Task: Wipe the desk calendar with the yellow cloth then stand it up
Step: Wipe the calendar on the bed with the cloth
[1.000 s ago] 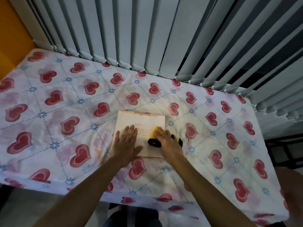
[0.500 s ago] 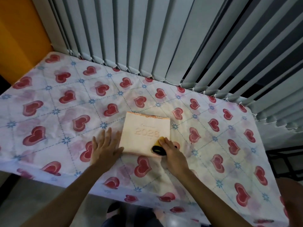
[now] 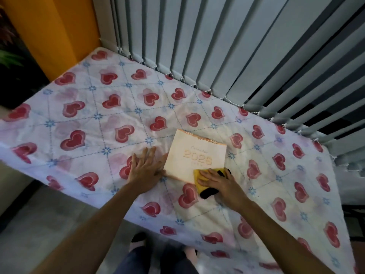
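A cream desk calendar point(image 3: 194, 153) with a spiral top edge and "2023" on its cover lies flat on the table. My right hand point(image 3: 218, 179) presses a yellow and black cloth point(image 3: 201, 179) onto the calendar's near right corner, partly off its edge. My left hand point(image 3: 146, 167) lies flat with fingers spread on the tablecloth, just left of the calendar, its fingertips close to the calendar's left edge. Part of the cloth is hidden under my right hand.
A white tablecloth point(image 3: 88, 115) with red hearts covers the table. Grey vertical blinds point(image 3: 227, 46) hang along the far edge. An orange wall point(image 3: 49, 26) stands at the far left. The near table edge drops to the floor, where my feet show.
My left hand slid off the calendar onto the tablecloth at its left. My right hand drew the cloth down the cover to its near right corner. The view shifted left.
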The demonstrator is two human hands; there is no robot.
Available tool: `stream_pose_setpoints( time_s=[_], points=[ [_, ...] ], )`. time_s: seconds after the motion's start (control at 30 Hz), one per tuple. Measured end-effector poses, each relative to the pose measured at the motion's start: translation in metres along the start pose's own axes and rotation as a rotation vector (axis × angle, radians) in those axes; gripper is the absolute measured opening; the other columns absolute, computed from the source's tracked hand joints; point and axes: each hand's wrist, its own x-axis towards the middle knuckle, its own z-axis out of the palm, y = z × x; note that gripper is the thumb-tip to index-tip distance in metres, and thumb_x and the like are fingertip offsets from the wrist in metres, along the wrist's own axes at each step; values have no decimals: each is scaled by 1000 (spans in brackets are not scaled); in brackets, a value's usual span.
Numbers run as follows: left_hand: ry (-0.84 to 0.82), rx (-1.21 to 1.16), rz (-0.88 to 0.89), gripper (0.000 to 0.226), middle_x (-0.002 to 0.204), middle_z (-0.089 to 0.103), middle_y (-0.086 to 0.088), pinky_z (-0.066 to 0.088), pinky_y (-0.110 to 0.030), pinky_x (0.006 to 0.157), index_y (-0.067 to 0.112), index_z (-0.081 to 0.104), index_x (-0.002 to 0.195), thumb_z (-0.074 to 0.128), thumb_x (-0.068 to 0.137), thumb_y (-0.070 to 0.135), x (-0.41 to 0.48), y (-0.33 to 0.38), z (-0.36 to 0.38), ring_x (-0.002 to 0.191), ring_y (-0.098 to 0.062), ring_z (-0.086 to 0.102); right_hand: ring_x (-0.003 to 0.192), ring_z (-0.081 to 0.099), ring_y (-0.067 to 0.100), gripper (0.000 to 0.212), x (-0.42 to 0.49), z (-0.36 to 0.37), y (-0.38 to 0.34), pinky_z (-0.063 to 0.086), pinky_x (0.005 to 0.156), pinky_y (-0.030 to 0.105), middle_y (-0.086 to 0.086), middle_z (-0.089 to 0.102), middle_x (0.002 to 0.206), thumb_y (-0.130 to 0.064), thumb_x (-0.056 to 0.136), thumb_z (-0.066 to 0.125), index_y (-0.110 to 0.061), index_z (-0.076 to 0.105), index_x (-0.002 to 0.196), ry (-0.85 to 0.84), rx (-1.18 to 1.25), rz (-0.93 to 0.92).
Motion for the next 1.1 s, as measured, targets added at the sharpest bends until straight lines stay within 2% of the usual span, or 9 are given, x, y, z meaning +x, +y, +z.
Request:
stream_pose_setpoints(
  time_s=[0.13,0.2,0.3,0.4,0.53,0.7,0.8,1.0,1.1],
  points=[
    [-6,7,14,60,161,0,-10,0,-63,114,42,5,146,36,95,45,-2,-2,0,147,-36,-4,144,4,16,66,18,-3,-16,11,117,49,-12,17,152,4,84,51,-30,41,140,-36,-43,-114],
    [-2,6,12,59,161,1,-10,1,-63,115,42,7,146,36,95,46,-2,-1,0,147,-36,-3,147,8,20,70,39,3,-36,7,116,48,-8,20,156,7,83,50,-30,39,142,-52,-47,-174],
    [12,13,20,59,161,3,-11,4,-62,115,41,9,147,37,95,48,-3,-1,-1,147,-36,-1,146,5,14,79,52,8,-47,4,116,42,-10,20,157,12,79,49,-32,35,143,-38,-14,-203],
    [17,19,21,60,161,2,-10,5,-61,116,38,6,148,34,95,48,-4,-1,-1,147,-35,-1,143,-1,10,80,32,8,-22,-2,115,38,-16,15,153,11,78,50,-32,34,143,-29,9,-186],
    [22,23,-16,71,161,1,-8,4,-58,117,22,4,150,33,93,53,-3,1,0,148,-32,-1,142,-1,7,81,4,5,12,4,118,41,-17,15,150,11,75,54,-33,36,141,-11,44,-85],
    [17,21,-31,75,162,-2,-6,1,-55,118,16,1,150,28,93,56,-2,0,2,148,-29,-3,146,6,15,76,60,-3,-16,11,116,40,-18,10,151,6,81,54,-33,34,143,-43,-51,-211],
    [29,3,-28,73,162,0,-7,0,-57,117,18,6,150,30,92,56,-2,0,5,148,-29,-3,146,14,14,83,98,-13,-23,11,114,36,-12,22,155,16,75,47,-33,39,141,-35,-7,-258],
    [54,21,-26,70,162,4,-6,-1,-59,116,23,11,149,32,92,56,-1,-1,9,148,-30,-1,146,18,16,70,151,-30,-20,10,117,36,-4,25,157,11,81,50,-27,44,140,159,146,59],
    [56,29,-37,69,162,3,-4,0,-58,116,24,10,149,31,92,55,-3,-1,10,148,-29,-1,147,15,18,70,137,-16,-40,6,117,40,-3,26,157,13,81,45,-26,44,139,185,198,100]
  ],
)
